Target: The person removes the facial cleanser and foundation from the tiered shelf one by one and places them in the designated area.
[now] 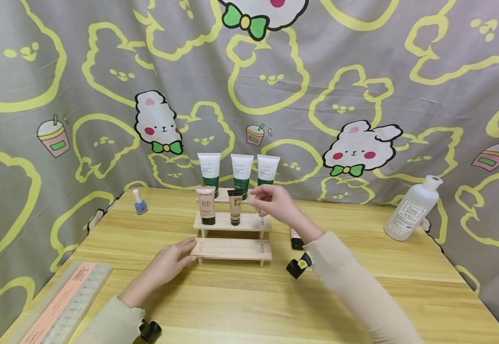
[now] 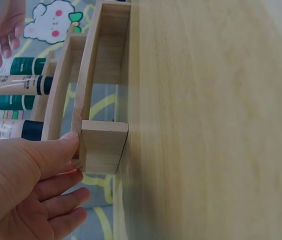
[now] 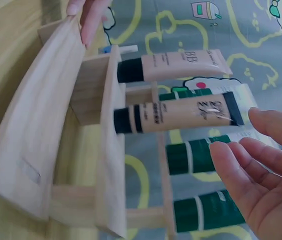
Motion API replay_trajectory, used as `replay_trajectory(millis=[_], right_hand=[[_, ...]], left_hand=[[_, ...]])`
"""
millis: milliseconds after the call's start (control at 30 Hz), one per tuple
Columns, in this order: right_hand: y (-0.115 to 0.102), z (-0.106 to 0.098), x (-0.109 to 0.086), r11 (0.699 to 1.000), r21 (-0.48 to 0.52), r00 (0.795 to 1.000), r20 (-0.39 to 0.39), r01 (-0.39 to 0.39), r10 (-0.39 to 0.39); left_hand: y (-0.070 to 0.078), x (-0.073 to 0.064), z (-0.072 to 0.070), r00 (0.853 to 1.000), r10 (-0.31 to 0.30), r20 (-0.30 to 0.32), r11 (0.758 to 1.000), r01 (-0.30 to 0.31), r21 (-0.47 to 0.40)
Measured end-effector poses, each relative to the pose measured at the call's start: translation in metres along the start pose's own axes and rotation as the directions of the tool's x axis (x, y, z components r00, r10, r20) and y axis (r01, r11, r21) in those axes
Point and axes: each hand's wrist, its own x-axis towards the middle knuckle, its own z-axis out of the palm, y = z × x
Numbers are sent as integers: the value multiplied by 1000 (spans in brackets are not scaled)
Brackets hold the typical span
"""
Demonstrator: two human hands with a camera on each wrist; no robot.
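Left hand (image 1: 168,262): fingers pinch the left end of the bottom step (image 1: 232,247) of the wooden stand (image 1: 221,226). Right hand (image 1: 276,201): fingers parted, empty, near the small tube (image 1: 235,208) upright on the stand's middle step (image 1: 250,221).

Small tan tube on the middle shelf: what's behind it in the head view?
A white-and-green tube, standing on the top shelf; the small tan tube covers part of its green lower end.
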Motion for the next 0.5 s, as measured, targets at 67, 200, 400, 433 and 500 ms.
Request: replay_trajectory(millis=[67,200,400,433,500], right_hand=[[3,6,3,1000,15,1000,3,-2,2],[10,16,8,998,59,1000,-2,-27,28],[20,27,15,990,136,999,-18,-46,49],[22,28,15,989,141,999,-22,-44,48],[24,31,16,988,148,998,-27,-44,48]], left_hand=[[0,0,0,1000,-1,2,1000,1,0],[1,0,0,1000,1,3,1000,-1,0],[1,0,1,1000,6,-1,1000,-6,2],[1,0,1,1000,7,-2,1000,-7,2],[0,0,1,1000,7,-4,1000,-7,3]])
